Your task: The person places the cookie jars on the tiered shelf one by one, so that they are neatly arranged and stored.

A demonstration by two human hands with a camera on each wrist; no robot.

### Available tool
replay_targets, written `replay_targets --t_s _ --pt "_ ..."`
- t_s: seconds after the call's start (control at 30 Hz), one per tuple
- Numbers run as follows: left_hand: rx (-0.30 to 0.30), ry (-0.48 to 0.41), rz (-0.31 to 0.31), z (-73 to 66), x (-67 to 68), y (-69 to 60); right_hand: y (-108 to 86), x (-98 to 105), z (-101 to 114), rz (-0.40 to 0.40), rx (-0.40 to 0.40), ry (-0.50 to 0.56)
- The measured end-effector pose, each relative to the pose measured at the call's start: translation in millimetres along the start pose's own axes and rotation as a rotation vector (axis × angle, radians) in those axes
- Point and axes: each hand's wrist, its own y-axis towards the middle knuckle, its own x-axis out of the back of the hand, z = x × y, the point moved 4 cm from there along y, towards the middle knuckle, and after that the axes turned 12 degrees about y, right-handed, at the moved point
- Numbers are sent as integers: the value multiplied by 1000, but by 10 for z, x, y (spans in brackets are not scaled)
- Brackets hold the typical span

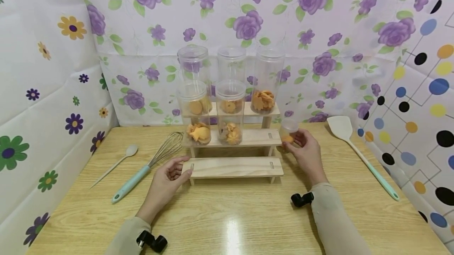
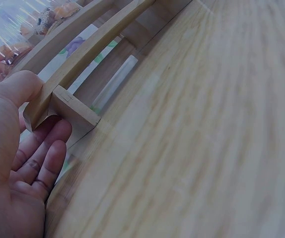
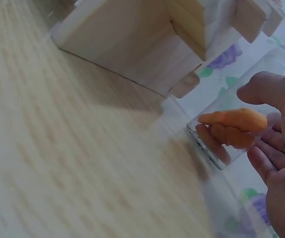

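Observation:
A stepped wooden stand (image 1: 232, 167) sits on the table. My left hand (image 1: 166, 180) grips the left end of its lowest shelf, with the thumb (image 2: 21, 87) on top and the fingers curled underneath. To the right of the stand, my right hand (image 1: 307, 152) holds a small clear jar (image 1: 290, 124) between thumb and fingers. Orange pieces (image 3: 232, 126) lie at the jar's bottom. Whether its base touches the table cannot be made out. Two clear jars with orange shapes, one a left jar (image 1: 194, 119), stand on the middle tier; three taller jars are behind, including a right jar (image 1: 269, 73).
On the left lie a long-handled spoon (image 1: 131, 151) and a whisk (image 1: 142, 174) with a light blue handle. A white spatula (image 1: 340, 127) with a green handle lies at right. Flowered cloth (image 1: 248, 26) hangs behind the wooden table (image 1: 213, 219).

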Motion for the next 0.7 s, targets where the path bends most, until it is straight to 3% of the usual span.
replay_targets --t_s 0.23,0.47,0.7 --pt "-10 -5 2 17 -1 9 -6 104 218 -78 3 37" --pt "-15 -9 2 16 1 9 15 208 470 -177 108 114" --pt "-11 -3 1 -2 6 12 20 247 950 -195 253 226"
